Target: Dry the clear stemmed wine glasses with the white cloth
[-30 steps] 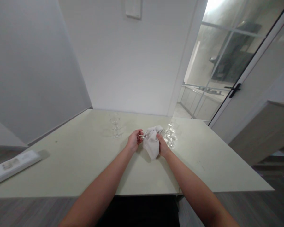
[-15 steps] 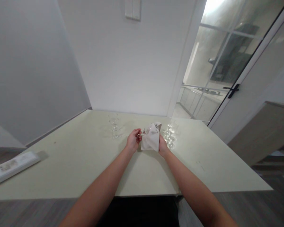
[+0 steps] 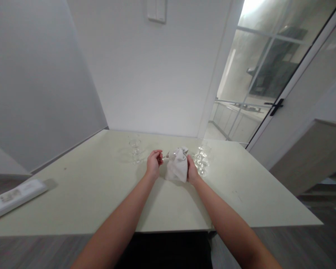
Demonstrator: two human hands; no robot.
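Note:
My left hand (image 3: pixel 154 163) is closed around the foot end of a stemmed glass (image 3: pixel 166 155), held tilted on its side above the table. A white cloth (image 3: pixel 178 166) covers most of the glass's bowl, and its lower part hangs down. My right hand (image 3: pixel 192 170) grips the cloth from the right side; its fingertips are hidden behind the fabric. Just beyond my right hand stand several clear stemmed glasses (image 3: pixel 202 160). To the left of my left hand are more clear stemmed glasses (image 3: pixel 135 148), their outlines faint against the table.
The pale table (image 3: pixel 95 194) reaches back to a white wall (image 3: pixel 162 86). A long white box (image 3: pixel 15 198) lies at its left edge. At the right is a glazed door (image 3: pixel 252 74) with a black handle (image 3: pixel 277 107).
My left hand has moved a little left, with the glass's stem showing more outside the cloth. The cloth has shifted and bunched differently around the bowl.

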